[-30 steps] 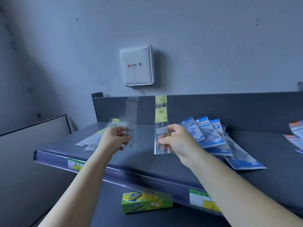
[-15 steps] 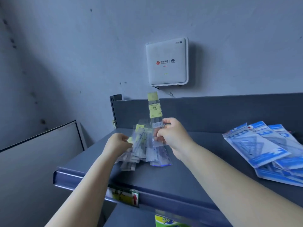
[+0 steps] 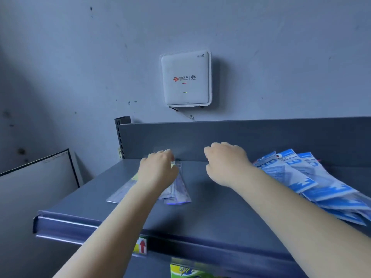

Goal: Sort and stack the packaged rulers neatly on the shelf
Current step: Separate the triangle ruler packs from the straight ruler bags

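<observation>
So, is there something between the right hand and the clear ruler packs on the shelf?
Nothing visible. The right hand hovers over bare shelf, and the clear ruler packs lie just to its left under the left hand. The blue packs are on the other side.

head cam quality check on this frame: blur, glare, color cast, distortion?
Head view: cool blue cast, dim, even light, no hard glare. Soft motion blur on the left hand, the right hand and the clear ruler packs, whose print is unreadable. The wall router is sharp enough to show its logos. Wide-angle bending shows along the shelf front edge.
</observation>
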A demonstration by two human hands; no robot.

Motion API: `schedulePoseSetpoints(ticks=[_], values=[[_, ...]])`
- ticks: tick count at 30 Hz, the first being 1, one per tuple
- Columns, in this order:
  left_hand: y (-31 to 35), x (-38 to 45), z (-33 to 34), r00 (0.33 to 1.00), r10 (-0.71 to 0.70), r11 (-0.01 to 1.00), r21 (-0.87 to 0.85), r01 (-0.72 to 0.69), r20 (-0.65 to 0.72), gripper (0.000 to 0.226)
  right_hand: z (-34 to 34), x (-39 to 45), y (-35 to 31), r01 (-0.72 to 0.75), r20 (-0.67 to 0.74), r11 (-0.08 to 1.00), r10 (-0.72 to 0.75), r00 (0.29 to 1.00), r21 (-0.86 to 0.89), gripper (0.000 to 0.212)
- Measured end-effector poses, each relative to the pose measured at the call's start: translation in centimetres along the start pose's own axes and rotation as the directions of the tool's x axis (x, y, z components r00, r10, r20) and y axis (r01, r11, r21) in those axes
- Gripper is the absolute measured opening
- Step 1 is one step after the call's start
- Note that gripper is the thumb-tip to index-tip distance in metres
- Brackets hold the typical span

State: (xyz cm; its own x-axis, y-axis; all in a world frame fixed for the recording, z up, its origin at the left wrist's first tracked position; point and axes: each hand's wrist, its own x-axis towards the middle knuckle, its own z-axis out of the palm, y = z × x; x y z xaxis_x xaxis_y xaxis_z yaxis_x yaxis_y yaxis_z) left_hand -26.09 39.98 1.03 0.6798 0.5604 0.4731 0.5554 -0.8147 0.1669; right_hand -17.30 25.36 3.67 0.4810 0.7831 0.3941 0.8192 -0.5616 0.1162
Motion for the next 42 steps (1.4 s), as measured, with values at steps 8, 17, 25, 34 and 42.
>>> schedulePoseSetpoints(ticks=[8,17,25,34,42], values=[[13.8,-2.4,0.7,0.966,0.253,0.957,0.163,-0.240,-0.058,0.028,-1.1,-7.2,9.9,-0.072,-0.069,0.986,0.062,0.996,-0.152,0.020],[31.1,-6.1,2.2,0.913,0.400,0.915,0.097,-0.393,-0.083,0.029,-3.1,-17.2,23.5,-0.206,-0.091,0.962,0.192,0.977,-0.178,0.027],[43.5,-9.2,4.2,0.868,0.492,0.870,0.062,-0.488,-0.063,0.033,-3.6,-24.7,33.8,-0.279,-0.055,0.934,0.274,0.960,-0.224,0.027],[53.1,-11.0,5.6,0.853,0.522,0.853,-0.007,-0.522,0.006,0.032,-3.8,-29.9,43.2,-0.428,-0.019,0.903,0.429,0.903,0.027,0.036],[58.3,-8.9,8.4,0.850,0.356,0.893,-0.409,-0.188,0.388,0.020,-2.2,-29.1,48.4,-0.668,0.223,0.724,0.632,0.742,0.169,0.040]])
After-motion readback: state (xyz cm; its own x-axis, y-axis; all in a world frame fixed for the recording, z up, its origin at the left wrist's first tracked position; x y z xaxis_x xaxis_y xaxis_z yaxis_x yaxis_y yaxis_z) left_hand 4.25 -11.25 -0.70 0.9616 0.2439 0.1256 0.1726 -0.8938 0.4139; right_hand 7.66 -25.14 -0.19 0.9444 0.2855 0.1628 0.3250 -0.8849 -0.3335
